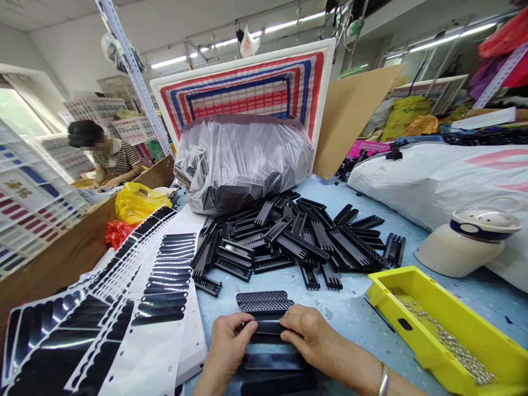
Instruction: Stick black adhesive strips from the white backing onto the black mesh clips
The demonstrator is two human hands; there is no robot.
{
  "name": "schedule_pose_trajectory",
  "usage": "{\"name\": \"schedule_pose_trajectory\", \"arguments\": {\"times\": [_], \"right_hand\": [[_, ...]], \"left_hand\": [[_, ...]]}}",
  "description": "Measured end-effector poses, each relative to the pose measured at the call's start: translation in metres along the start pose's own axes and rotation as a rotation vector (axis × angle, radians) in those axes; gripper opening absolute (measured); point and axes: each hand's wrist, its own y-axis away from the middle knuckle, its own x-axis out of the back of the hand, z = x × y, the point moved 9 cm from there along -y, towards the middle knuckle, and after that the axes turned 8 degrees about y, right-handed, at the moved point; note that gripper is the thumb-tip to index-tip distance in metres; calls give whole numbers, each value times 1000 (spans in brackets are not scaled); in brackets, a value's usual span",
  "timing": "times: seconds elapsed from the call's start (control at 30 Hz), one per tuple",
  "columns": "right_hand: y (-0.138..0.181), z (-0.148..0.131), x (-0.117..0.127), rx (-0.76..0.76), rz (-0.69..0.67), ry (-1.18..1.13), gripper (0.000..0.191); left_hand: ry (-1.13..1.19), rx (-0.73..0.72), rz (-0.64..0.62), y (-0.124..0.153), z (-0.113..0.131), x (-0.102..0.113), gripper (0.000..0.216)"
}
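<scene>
Black strip point(268, 329), seemingly pinched by each hand point(230, 342) point(310, 334).

Your strip point(270, 329) at six o'clock is black, your bench point(342, 308) speckled pale blue. At four you have a yellow bin point(429, 347); at twelve, a white-rimmed crate point(247, 96) striped red and blue.

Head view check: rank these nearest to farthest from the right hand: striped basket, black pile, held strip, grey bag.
1. Held strip: at the right hand's fingers.
2. Black pile: ahead.
3. Grey bag: behind the pile.
4. Striped basket: behind the bag.
</scene>
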Motion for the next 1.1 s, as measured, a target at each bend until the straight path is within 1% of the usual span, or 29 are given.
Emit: {"name": "schedule_pose_trajectory", "arguments": {"times": [0.1, 0.17, 0.23, 0.27, 0.33, 0.43, 0.5, 0.57, 0.63, 0.77, 0.93, 1.1], "right_hand": [[-1, 0, 0, -9, -10, 6, 15], [0, -2, -1, 10, -1, 17, 17], [0, -2, -4, 25, 6, 31, 19], [0, -2, -5, 27, 5, 35, 20], [0, 1, -7, 8, -1, 25, 19], [-3, 9, -7, -53, -6, -16, 15], [-4, 12, -6, -69, -3, -31, 16], [-5, 12, -7, -53, 2, -29, 15], [-4, 10, -7, -23, 14, -14, 15], [-2, 9, -8, 12, 41, -33, 18], [-1, 17, -10, -43, 17, -106, 19], [1, 14, -6, -39, 18, -110, 20]], "left_hand": [[-259, -225, 115, 9, 21, 7, 27], [-414, -394, 175, 19, 39, 6, 23], [-533, -512, 164, 26, 55, -2, 20], [-588, -529, 140, 27, 60, -6, 19], [-682, -479, 65, 23, 65, -14, 16], [-757, -322, -93, 12, 64, -22, 15], [-777, -242, -204, 8, 62, -29, 15], [-789, -201, -280, 6, 63, -35, 14], [-798, -187, -320, 5, 63, -39, 15], [-790, -201, -334, 4, 62, -41, 16], [-700, -214, -301, 5, 59, -36, 12], [-715, -217, -232, 3, 60, -33, 27]]}}
